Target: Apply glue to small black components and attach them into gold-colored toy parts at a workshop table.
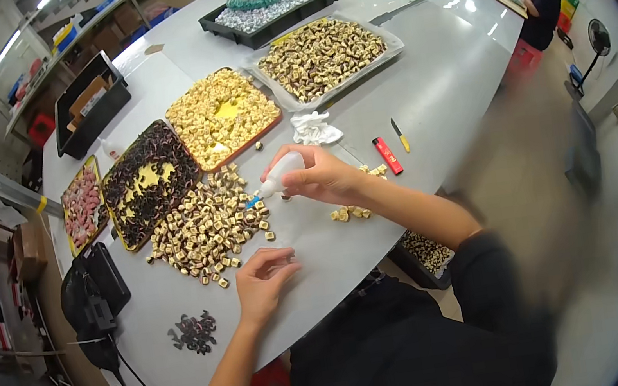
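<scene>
My right hand [327, 178] is wrapped round a small white squeeze bottle [286, 171], tilted so that its blue tip [253, 202] points down left over a heap of small cream-and-brown cube pieces [207, 227]. A dark bit shows beneath the right fingers, too small to name. Closer to me, my left hand [262, 282] hovers by the heap's near edge, fingers curled and thumb brought toward them in a pinch. Whatever may be between those fingertips is too small to make out. Loose dark curved pieces [193, 333] lie left of the left hand.
Trays of yellow pieces [223, 114], dark curved pieces [146, 184], pink pieces [83, 205] and cubes [321, 57] stand beyond the heap. A crumpled tissue [316, 129], red lighter [387, 156] and yellow knife [400, 135] lie right. A black device [94, 294] with a cable sits left.
</scene>
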The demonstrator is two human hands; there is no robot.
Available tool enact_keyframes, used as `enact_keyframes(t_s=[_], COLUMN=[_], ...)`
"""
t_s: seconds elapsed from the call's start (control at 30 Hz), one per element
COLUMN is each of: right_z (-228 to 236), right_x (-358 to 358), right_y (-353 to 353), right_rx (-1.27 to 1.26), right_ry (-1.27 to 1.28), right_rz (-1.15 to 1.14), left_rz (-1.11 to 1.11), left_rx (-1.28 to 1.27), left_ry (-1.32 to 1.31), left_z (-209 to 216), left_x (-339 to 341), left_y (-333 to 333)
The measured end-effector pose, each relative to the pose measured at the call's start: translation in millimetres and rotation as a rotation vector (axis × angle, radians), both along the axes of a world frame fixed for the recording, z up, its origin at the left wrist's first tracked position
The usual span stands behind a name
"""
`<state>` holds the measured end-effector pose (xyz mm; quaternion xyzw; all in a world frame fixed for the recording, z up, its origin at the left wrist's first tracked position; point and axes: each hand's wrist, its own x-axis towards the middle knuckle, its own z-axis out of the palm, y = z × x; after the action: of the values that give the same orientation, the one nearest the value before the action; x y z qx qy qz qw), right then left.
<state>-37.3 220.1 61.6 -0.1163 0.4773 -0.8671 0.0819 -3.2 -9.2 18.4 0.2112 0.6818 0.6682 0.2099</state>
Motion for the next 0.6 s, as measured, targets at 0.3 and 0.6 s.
enact_keyframes(t_s=[0.3,0.6], right_z=[-20.4,-24.8], right_x=[-7.3,19.0], right_y=[-1.8,-21.7], right_rx=[-0.240,-0.243], right_ry=[-0.100,-0.114], right_rz=[-0.130,-0.249], left_rz=[0.083,0.071], left_rx=[0.129,0.197], left_ry=[-0.088,-0.205], left_z=[2.3,-8.0], left_x=[-10.9,-9.7], left_y=[-0.8,-4.6])
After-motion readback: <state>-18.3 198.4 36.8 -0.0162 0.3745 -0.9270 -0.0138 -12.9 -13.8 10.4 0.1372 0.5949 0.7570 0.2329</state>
